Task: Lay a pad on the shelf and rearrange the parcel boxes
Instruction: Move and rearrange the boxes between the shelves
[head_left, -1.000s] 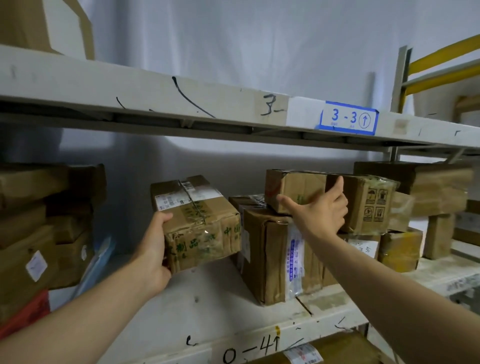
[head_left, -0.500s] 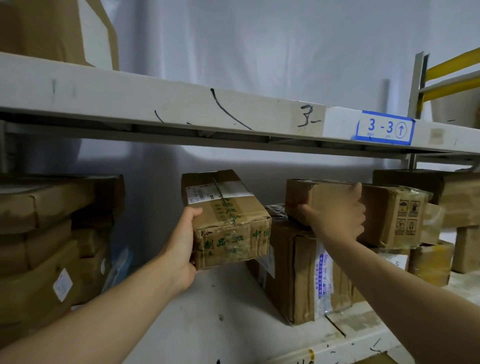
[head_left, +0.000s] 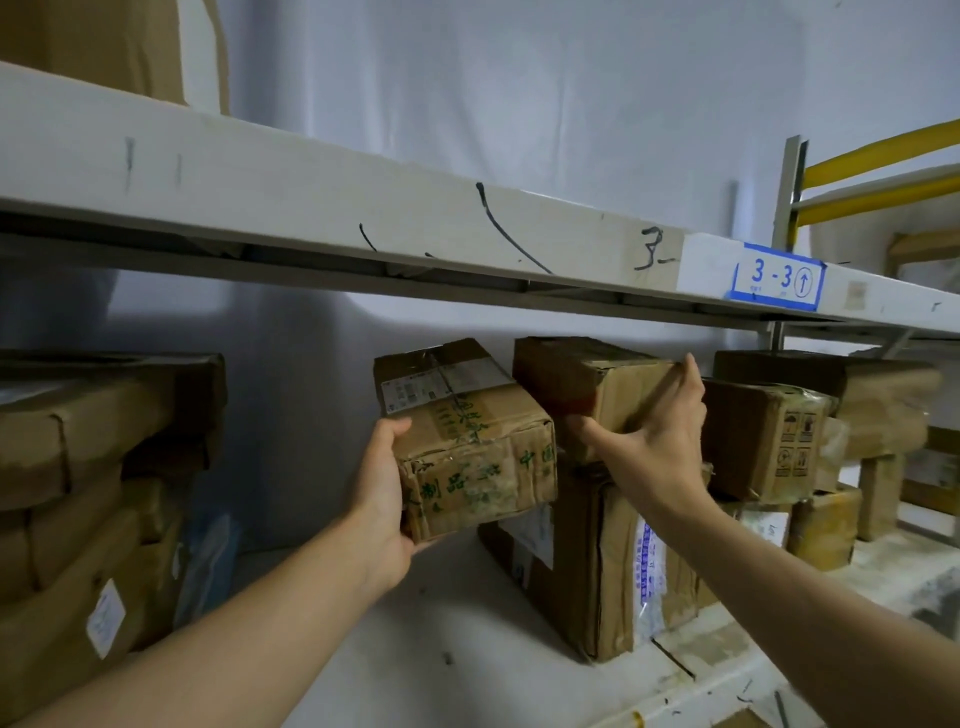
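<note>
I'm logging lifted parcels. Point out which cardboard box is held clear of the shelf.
The box with green printed characters, gripped by the left hand: empty space shows beneath it, while the other boxes sit stacked or rest on the shelf.

1. Taped box (head_left: 470, 447): brown corrugated cardboard, crumpled; glossy clear tape over green print; white paper label on top.
2. Upper box (head_left: 592, 384): matt brown cardboard, scuffed edges.
3. Tall box (head_left: 587, 566): cardboard, with a glossy plastic sleeve over a blue-printed label.
4. Shelf (head_left: 467, 649): white painted board, matt, dusty, speckled.
5. Upper beam (head_left: 311, 202): white painted metal, pen-marked; blue-edged paper label (head_left: 777, 278).
</note>
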